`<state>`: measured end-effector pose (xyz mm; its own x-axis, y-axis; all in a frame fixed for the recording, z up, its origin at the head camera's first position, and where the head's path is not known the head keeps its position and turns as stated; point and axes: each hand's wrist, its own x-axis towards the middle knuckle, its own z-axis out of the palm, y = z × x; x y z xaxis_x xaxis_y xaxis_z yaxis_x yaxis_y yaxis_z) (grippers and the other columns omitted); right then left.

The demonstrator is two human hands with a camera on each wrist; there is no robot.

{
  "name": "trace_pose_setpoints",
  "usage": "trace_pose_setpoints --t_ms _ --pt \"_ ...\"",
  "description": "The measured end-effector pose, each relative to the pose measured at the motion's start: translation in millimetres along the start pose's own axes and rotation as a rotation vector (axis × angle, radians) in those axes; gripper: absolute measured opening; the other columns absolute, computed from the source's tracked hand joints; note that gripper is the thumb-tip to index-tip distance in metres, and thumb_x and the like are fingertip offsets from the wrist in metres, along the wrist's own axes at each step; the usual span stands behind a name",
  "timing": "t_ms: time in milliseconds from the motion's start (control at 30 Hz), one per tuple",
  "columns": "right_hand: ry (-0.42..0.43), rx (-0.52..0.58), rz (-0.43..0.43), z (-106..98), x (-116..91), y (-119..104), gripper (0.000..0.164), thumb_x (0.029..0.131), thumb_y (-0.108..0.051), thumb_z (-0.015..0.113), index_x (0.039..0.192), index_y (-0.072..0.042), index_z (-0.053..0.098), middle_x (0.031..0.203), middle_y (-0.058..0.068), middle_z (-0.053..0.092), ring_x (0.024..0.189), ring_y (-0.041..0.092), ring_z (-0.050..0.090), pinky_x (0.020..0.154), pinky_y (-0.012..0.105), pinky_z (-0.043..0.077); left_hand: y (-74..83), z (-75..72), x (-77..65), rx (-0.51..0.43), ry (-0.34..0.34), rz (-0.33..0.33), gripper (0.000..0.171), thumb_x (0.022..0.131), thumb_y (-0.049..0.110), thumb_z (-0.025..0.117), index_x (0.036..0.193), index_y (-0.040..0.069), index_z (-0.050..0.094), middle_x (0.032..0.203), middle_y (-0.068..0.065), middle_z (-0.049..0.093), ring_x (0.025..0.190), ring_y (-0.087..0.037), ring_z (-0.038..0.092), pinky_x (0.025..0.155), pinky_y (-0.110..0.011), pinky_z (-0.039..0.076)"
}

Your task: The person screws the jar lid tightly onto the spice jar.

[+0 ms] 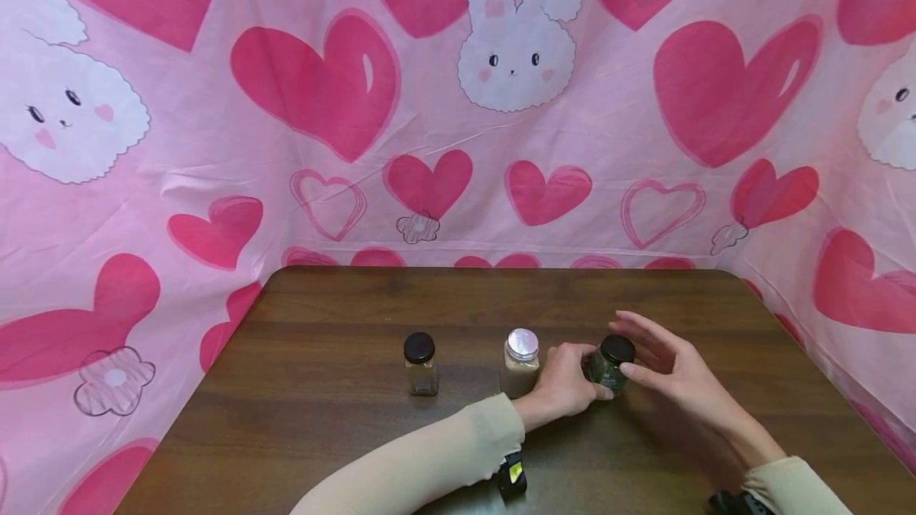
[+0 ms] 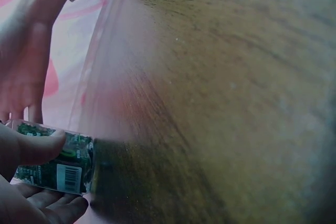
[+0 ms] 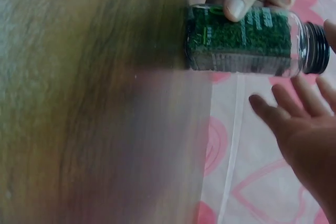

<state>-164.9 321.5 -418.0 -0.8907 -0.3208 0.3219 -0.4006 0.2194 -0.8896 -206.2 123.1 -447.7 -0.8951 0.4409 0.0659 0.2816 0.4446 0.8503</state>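
My left hand (image 1: 564, 381) grips a clear jar of green dried flakes (image 1: 608, 376) low on its body, thumb on the side in the right wrist view. The jar's black screw cap (image 3: 317, 48) is on. Its base is at or very near the tabletop; I cannot tell if it touches. Around the cap, my right hand (image 1: 676, 376) is spread, thumb close to one side and fingers beyond it; whether the thumb touches is unclear. A silver-capped jar of pale contents (image 1: 520, 364) stands just left of my left hand.
A black-capped jar (image 1: 421, 368) stands farther left on the brown wooden table (image 1: 322, 420). Pink heart-patterned cloth (image 1: 429, 125) hangs behind the table and at both sides. A small black device (image 1: 511, 477) is by my left sleeve.
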Motion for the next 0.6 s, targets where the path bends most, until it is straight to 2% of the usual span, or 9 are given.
trace_pose_setpoints --t_ms 100,200,300,600 --pt "-0.067 0.084 -0.047 -5.7 0.7 1.2 0.063 0.097 0.018 0.060 0.155 0.009 0.037 0.150 0.010 0.059 0.140 0.012 0.053 0.108 0.022 0.042 0.9 -0.5 -0.5 -0.002 -0.001 -0.008 0.050 0.073 0.008 0.098 0.119 0.011 0.078 0.101 0.007 0.076 0.091 -0.002 0.066 0.085 -0.024 0.053" --pt "-0.107 0.102 -0.051 -8.6 1.1 1.6 0.056 0.098 0.017 0.058 0.151 0.013 0.041 0.148 0.011 0.060 0.138 0.013 0.055 0.106 0.025 0.046 1.1 -0.6 -0.6 0.002 -0.001 -0.009 0.050 0.073 0.009 0.098 0.119 0.011 0.078 0.101 0.007 0.076 0.091 -0.002 0.066 0.085 -0.024 0.053" --pt "-0.115 0.085 -0.040 -9.1 1.2 1.4 0.050 0.099 0.016 0.058 0.148 0.013 0.046 0.145 0.006 0.063 0.135 0.013 0.058 0.102 0.026 0.049 1.7 -0.9 -0.9 0.005 0.000 -0.009 0.050 0.074 0.009 0.098 0.119 0.011 0.078 0.101 0.007 0.076 0.090 -0.002 0.066 0.085 -0.024 0.053" --pt "-0.120 0.087 -0.067 -8.4 2.3 2.9 0.046 0.099 0.017 0.057 0.144 0.015 0.050 0.144 0.007 0.064 0.134 0.013 0.058 0.102 0.024 0.049 1.3 -0.5 -1.3 0.016 0.002 -0.011 0.051 0.073 0.009 0.098 0.120 0.011 0.078 0.101 0.007 0.076 0.091 -0.002 0.065 0.085 -0.024 0.053"
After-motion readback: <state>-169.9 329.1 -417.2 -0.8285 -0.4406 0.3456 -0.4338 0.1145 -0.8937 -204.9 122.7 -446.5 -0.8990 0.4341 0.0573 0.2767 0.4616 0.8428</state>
